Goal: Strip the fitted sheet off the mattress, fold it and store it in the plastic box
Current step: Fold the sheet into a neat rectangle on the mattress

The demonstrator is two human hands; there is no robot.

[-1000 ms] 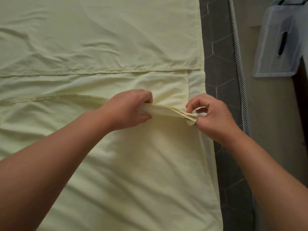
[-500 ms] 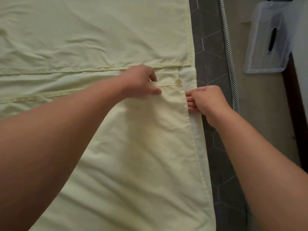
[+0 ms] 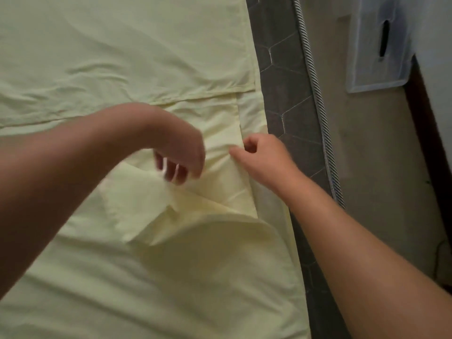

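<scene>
Left hand (image 3: 179,159) smeared by motion blur; fingers curl down, but I can't tell whether they grip sheet (image 3: 122,57) or hang just above it. Right hand (image 3: 265,156) pinches sheet edge, fingertips tucked out of my sight. Sheet runs off left, top and bottom edges. Mattress (image 3: 281,81) mostly buried under sheet, only dark side strip showing. Box (image 3: 376,69) cut by top edge, contents unreadable through cloudy plastic. Both forearms leave frame.

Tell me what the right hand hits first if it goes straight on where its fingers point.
Pointing left, the right hand pinches the fitted sheet at a folded edge. Straight on, it would ride over that fabric and probably meet the blurred left hand, though height is unclear.
</scene>
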